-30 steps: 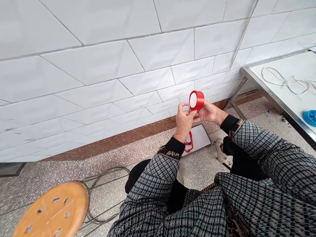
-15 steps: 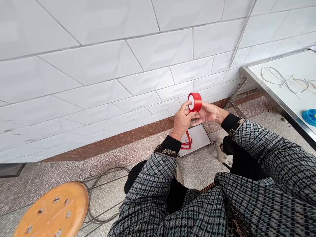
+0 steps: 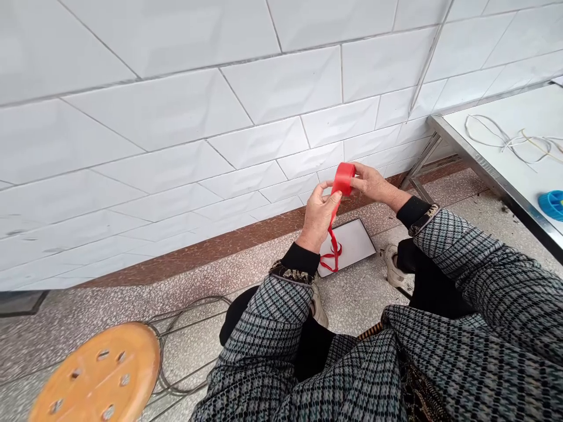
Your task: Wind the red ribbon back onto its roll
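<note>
A red ribbon roll is held up in front of the white tiled wall. My right hand grips the roll from the right, fingers curled over its top. My left hand is closed below and left of it, pinching the loose red ribbon tail that hangs down from the roll. The tail ends in a loop over a white board lying on the floor by my feet.
An orange round stool with holes stands at the lower left on a wire frame. A metal-edged white table at the right carries pale cords and a blue round object. The floor is speckled stone.
The roll has turned from showing its white face to edge-on. My right hand has shifted from under the roll to over its top. More ribbon hangs down from my left hand.
</note>
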